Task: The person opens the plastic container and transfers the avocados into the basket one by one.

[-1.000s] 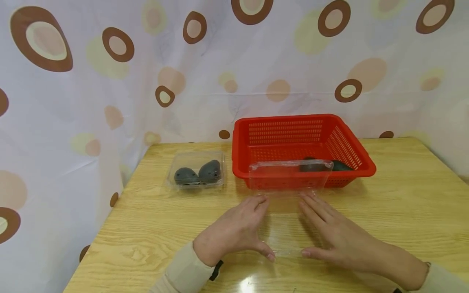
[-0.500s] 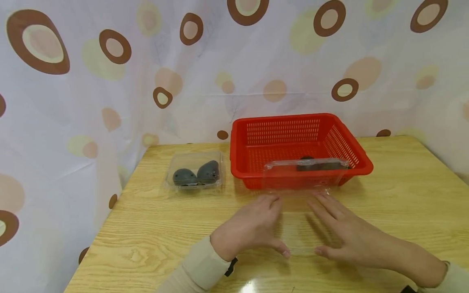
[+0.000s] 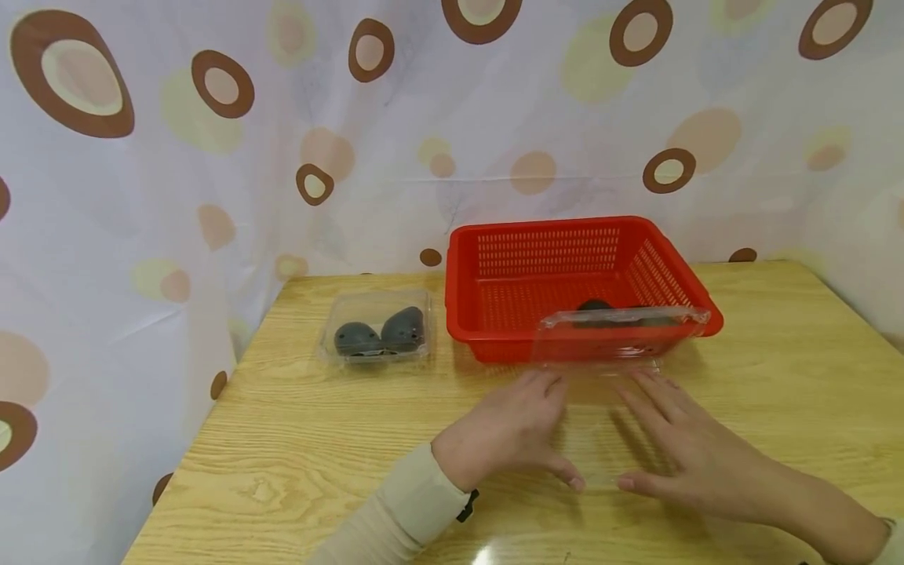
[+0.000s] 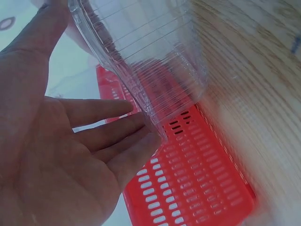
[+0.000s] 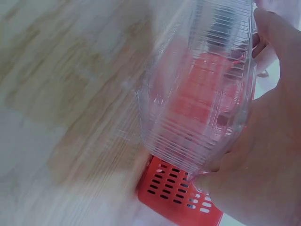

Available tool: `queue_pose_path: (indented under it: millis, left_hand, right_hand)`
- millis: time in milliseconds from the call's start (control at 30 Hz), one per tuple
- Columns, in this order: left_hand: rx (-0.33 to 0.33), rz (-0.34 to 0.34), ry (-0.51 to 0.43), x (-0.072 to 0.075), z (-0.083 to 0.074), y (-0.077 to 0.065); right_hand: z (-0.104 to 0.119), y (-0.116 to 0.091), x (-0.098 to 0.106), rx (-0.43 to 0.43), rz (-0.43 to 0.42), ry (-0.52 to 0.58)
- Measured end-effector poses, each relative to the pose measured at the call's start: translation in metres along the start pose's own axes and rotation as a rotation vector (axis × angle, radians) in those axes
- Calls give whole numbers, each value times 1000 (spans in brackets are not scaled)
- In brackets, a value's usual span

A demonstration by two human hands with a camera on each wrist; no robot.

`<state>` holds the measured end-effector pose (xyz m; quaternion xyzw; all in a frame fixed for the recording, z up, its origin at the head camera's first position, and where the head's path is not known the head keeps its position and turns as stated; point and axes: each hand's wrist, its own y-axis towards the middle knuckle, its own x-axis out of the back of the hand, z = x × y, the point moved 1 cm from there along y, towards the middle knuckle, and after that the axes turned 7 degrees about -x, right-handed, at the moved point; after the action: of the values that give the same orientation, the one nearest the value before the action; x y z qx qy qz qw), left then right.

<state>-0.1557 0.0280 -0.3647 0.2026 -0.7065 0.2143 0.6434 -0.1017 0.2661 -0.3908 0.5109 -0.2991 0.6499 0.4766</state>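
An open clear plastic clamshell box point(image 3: 625, 318) is held between both hands just above the table, its lid standing up at the far side. My left hand point(image 3: 504, 435) grips its left side, thumb at the near edge and fingers towards the hinge; the left wrist view shows the fingertips under the rim of the box point(image 4: 160, 56). On the opposite side, my right hand point(image 3: 699, 459) holds it the same way, and in the right wrist view the box point(image 5: 197, 94) looks to have nothing in it.
Behind the raised lid stands a red plastic basket point(image 3: 459, 314) with dark avocados point(image 3: 595, 304) at its right. To its left is another clear box point(image 3: 381, 302) holding two dark avocados point(image 3: 403, 329). All rest on a wooden table point(image 3: 282, 439) before a patterned cloth point(image 3: 402, 133).
Both hands have moved to the right with the open clamshell box between them, so its lid now overlaps the basket's right part. The basket and the other box stay put.
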Motion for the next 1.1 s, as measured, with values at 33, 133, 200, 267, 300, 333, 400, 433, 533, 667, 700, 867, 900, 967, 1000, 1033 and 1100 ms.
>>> queue_pose_path:
  millis: [33,133,200,267,300,333,400,433,533,667,700,867,900,967,1000,1033,1100]
  left_hand:
    - [-2,0,-1,0,-1,2]
    - [-5,12,0,0,-5,7]
    - [-9,14,0,0,-8,12]
    - [-13,18,0,0,-11,16]
    - [-16,18,-1,0,-13,19]
    - [-22,17,5,1,-14,21]
    - [-36,12,25,1,-17,25]
    - [-41,13,30,1,-18,27]
    - [-60,3,55,2,-22,31]
    - [-62,11,49,3,-25,38]
    - [-62,12,46,2,-26,39]
    - [-74,-2,56,1,-30,45]
    - [-81,-13,62,1,-31,46]
    - [-92,-27,73,1,-33,49]
    - [-96,-33,79,1,-34,50]
    - [-98,-33,85,2,-36,52]
    - [-94,-22,96,2,-38,54]
  right_hand:
    - [-1,-1,0,-3,-1,0]
    - [-6,-5,-1,-11,-17,4]
    - [-10,-8,-2,-2,-39,-7]
    - [-14,-10,-3,16,-67,-27]
    - [-16,-10,-2,24,-78,-35]
    - [-18,-11,-2,34,-91,-45]
    - [-21,-12,-1,55,-115,-63]
    - [-23,-13,-1,65,-123,-74]
    - [-27,-14,1,77,-137,-88]
    - [-33,-16,3,74,-135,-89]
    - [-34,-16,4,73,-133,-87]
    - [-43,-20,6,82,-139,-72]
    - [-45,-21,6,82,-144,-75]
    - [-49,-23,7,80,-153,-80]
    - [-50,-25,7,78,-156,-84]
    - [-51,-26,7,76,-158,-86]
    - [-54,-30,7,74,-159,-84]
